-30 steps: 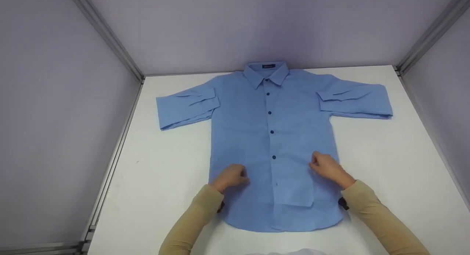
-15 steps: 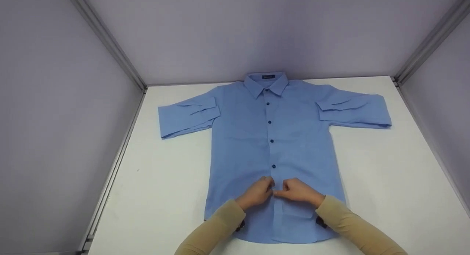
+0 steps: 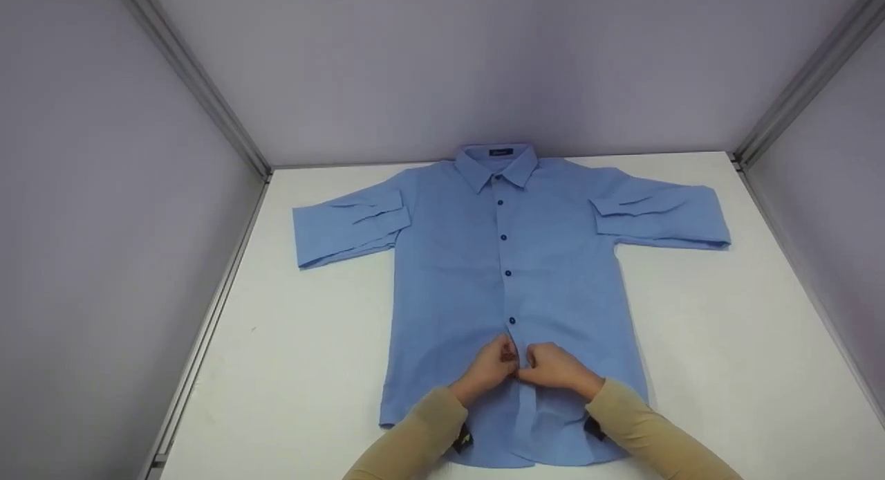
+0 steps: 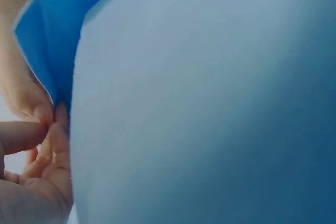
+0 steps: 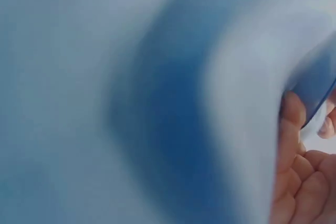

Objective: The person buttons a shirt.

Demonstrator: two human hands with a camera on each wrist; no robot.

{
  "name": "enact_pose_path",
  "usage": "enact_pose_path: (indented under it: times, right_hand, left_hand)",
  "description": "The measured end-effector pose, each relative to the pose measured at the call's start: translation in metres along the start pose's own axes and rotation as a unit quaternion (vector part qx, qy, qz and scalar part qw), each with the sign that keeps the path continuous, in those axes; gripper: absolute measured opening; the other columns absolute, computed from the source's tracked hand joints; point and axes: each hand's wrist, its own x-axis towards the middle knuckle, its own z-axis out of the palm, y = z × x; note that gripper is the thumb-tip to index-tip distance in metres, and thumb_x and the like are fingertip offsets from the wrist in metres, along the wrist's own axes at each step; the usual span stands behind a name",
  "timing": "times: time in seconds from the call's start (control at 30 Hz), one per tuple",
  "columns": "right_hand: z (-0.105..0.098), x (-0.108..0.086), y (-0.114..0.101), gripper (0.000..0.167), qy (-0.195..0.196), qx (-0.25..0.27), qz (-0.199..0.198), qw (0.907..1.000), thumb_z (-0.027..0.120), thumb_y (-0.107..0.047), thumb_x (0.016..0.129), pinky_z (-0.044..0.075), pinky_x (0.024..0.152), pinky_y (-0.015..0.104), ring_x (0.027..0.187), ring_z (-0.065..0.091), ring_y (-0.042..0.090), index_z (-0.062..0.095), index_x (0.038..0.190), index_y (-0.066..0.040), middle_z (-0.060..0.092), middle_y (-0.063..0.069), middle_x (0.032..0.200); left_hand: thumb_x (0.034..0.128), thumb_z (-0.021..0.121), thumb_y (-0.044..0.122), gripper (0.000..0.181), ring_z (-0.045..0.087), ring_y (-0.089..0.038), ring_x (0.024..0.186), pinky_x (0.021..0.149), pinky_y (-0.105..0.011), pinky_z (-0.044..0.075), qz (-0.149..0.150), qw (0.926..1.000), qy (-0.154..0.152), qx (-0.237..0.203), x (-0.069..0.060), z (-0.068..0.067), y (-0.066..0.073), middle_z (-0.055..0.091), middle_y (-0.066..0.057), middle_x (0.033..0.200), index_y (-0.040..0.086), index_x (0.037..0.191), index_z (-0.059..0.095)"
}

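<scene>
A blue button-up shirt (image 3: 449,272) lies face up, collar at the far end, sleeves folded in towards the body. Dark buttons run down its front; the lowest visible button (image 3: 512,321) is just above my hands. My left hand (image 3: 487,369) pinches the front opening's edge, which lifts slightly there. Right beside it, my right hand (image 3: 559,366) pinches the placket, thumb pointing at the left fingers. In the left wrist view, the fingertips of both hands meet at the edge of the raised cloth (image 4: 47,40). Cloth fills most of both wrist views, and any button between the fingers is hidden.
The shirt lies on a white table (image 3: 297,348). Pale panels (image 3: 387,65) with metal frame rails (image 3: 197,79) enclose it at the back and both sides. The collar reaches the table's back edge.
Both hands have come from apart over the shirt's lower sides to its front opening, where they now pinch the cloth. The lower front has risen a little, and the view has shifted slightly.
</scene>
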Motion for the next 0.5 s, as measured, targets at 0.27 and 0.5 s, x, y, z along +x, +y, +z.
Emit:
enact_pose_path:
  times: [0.27,0.5]
  right_hand:
    - [-0.001,0.001,-0.004,0.031,0.006,0.017,0.018,0.9997,0.05,-0.007,0.079,0.025,0.04,0.022,0.04,0.025,0.007,0.031,0.055,-0.015,0.027,-0.007,0.047]
    - [0.004,0.002,-0.004,0.026,0.028,-0.001,-0.038,0.9989,0.053,-0.001,0.08,0.027,0.044,0.022,0.045,0.028,0.005,0.039,0.06,-0.011,0.03,-0.008,0.052]
  left_hand:
    - [0.0805,0.063,0.013,0.019,0.038,-0.009,0.049,0.046,-0.022,0.032,0.033,0.9548,-0.025,0.294,-0.005,-0.001,0.008,0.042,0.004,0.057,0.01,0.067,0.049]
    - [0.0803,0.059,0.012,0.031,0.033,-0.012,0.042,0.042,-0.024,0.028,0.024,0.9374,-0.025,0.347,-0.007,-0.002,0.012,0.035,0.001,0.049,0.011,0.057,0.039]
